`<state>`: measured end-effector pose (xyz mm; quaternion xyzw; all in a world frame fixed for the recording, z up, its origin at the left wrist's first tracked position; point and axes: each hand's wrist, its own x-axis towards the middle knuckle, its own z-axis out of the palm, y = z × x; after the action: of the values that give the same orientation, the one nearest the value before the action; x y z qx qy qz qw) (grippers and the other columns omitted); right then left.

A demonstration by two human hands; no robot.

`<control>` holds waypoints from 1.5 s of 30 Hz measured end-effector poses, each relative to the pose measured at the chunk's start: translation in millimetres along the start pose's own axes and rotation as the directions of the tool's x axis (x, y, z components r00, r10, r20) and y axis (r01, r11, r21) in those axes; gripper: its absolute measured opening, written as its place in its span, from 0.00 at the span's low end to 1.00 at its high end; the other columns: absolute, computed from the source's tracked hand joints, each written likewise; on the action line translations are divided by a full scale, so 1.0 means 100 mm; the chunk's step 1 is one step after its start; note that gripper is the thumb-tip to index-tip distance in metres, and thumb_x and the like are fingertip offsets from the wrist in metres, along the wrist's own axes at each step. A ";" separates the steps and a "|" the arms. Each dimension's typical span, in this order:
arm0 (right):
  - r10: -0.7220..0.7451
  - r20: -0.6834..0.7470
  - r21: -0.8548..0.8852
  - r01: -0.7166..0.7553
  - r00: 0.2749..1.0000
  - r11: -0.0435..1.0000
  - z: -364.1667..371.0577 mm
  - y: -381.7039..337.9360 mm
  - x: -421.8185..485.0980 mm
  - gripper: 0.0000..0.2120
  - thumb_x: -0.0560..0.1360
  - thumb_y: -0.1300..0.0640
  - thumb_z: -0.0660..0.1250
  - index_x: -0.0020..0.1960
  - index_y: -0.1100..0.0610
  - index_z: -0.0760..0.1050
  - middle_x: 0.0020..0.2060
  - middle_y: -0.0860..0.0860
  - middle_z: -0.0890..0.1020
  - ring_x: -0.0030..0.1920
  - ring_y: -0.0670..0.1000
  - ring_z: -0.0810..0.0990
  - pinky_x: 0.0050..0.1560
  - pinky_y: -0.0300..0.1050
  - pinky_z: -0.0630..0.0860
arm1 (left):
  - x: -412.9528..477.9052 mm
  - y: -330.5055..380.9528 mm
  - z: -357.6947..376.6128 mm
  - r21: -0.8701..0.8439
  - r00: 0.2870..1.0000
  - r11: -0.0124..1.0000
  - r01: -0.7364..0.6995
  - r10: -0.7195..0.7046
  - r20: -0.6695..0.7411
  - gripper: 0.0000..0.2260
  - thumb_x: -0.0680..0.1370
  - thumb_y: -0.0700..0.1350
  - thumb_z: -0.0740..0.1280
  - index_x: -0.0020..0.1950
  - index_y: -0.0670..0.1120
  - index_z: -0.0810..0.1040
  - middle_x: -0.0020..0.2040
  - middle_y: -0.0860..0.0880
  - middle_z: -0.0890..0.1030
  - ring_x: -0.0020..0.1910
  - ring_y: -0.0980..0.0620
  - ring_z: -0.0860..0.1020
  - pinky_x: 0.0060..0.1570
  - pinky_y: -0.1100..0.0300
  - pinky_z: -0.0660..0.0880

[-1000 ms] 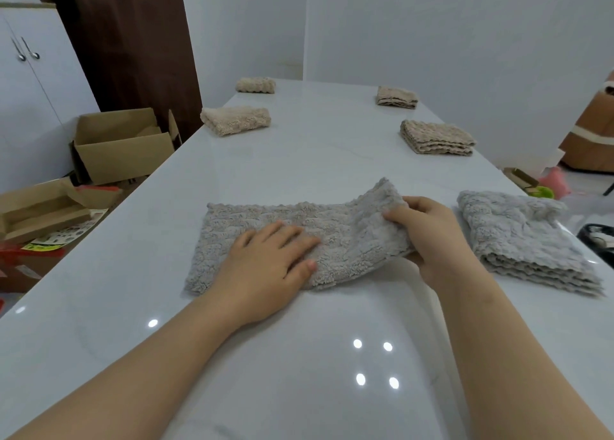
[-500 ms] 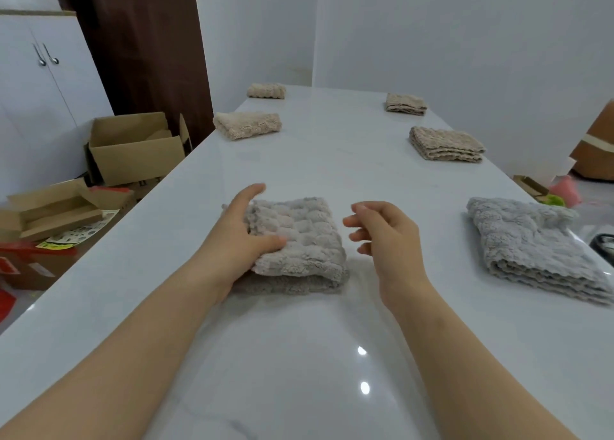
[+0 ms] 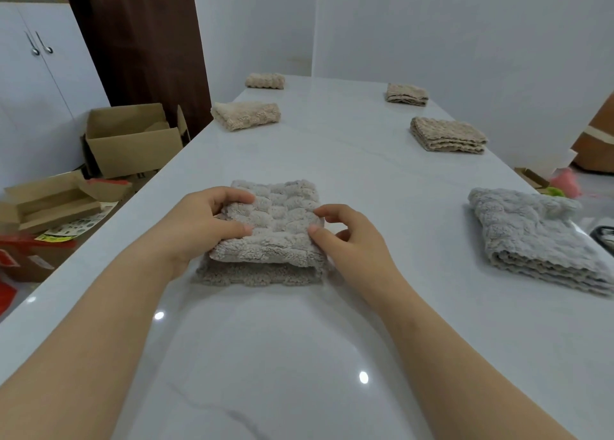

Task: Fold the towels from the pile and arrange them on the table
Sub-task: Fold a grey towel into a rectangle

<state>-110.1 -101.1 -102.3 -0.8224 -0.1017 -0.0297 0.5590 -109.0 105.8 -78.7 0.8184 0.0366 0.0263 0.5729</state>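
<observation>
Grey towel (image 3: pixel 275 226): folded into a thick square, lying on the white table (image 3: pixel 332 340) near its front edge, midway between the two sides. Plush, bubble-textured pile; the upper fold sits slightly back from the lower layers, whose scalloped hem shows along the near edge.

Left hand (image 3: pixel 196 226): closed over the towel's left edge, fingers curled on top, thumb pressed against the near side. Right hand (image 3: pixel 349 236): half curled, thumb and forefinger tips touching the right edge of the upper fold; whether cloth is actually pinched cannot be told.

Handling, as judged: light, soft and limp, with no stiffness of its own; not fragile and not slippery against skin, though it may slide on the glossy table. The layers are likely to spring open or shear if lifted by one corner. It is best taken by both side edges at once, all layers pinched together, or supported flat from beneath.

Related stock: pile of grey towels (image 3: pixel 538 240) at the right of the table, well apart. Four folded beige towels already arranged farther back, two along each side: left near (image 3: pixel 246 115), left far (image 3: pixel 265 80), right near (image 3: pixel 447 135), right far (image 3: pixel 407 94).

Off the table: open cardboard boxes (image 3: pixel 129 137) on the floor at left.
</observation>
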 end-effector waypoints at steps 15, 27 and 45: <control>0.021 0.014 0.053 -0.022 1.000 0.998 -0.03 -0.04 0.05 0.18 0.70 0.61 0.65 0.53 0.41 0.71 0.54 0.44 0.74 0.40 0.46 0.77 0.44 0.39 0.72 | -0.03 -0.03 0.16 -0.044 0.994 0.999 -0.005 0.000 -0.113 0.14 0.71 0.33 0.69 0.44 0.53 0.78 0.47 0.56 0.77 0.45 0.64 0.75 0.36 0.76 0.70; -0.159 -0.058 -0.297 0.135 0.986 0.945 -0.15 -0.04 0.08 0.14 0.73 0.57 0.64 0.59 0.48 0.75 0.61 0.45 0.73 0.63 0.50 0.67 0.66 0.46 0.62 | -0.05 -0.02 0.32 0.004 0.971 0.997 -0.076 0.075 -0.225 0.07 0.71 0.41 0.72 0.39 0.53 0.79 0.38 0.52 0.79 0.32 0.53 0.75 0.37 0.60 0.72; -0.135 0.227 -0.588 0.247 0.964 0.770 -0.09 0.10 0.13 0.21 0.80 0.49 0.53 0.72 0.48 0.62 0.74 0.42 0.59 0.73 0.42 0.52 0.68 0.42 0.48 | -0.10 -0.10 0.47 0.732 0.960 0.623 -0.277 0.145 0.239 0.25 0.80 0.56 0.49 0.76 0.51 0.52 0.77 0.54 0.51 0.75 0.57 0.47 0.72 0.51 0.46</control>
<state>-95.3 -110.9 -106.2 -0.9434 -0.2176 -0.0470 0.2460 -115.4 64.4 -103.8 0.9803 -0.0973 0.0112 0.1717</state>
